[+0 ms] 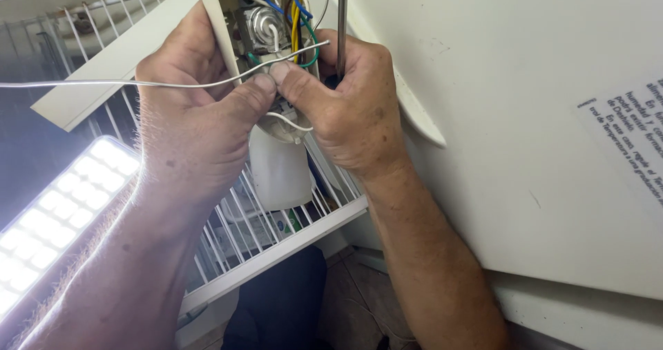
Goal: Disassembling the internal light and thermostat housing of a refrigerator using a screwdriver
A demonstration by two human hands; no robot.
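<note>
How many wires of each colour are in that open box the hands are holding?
Wires in the box, between the left hand and right hand:
White wires: 2
Yellow wire: 1
Blue wire: 1
Green wire: 1
Total: 5 that show

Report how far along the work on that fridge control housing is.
Done: the white control housing is open, its metal thermostat part and coloured wires exposed. In hand: left hand and right hand pinch a thin white capillary wire; the right also holds a screwdriver shaft. Left: housing still unclosed.
</note>
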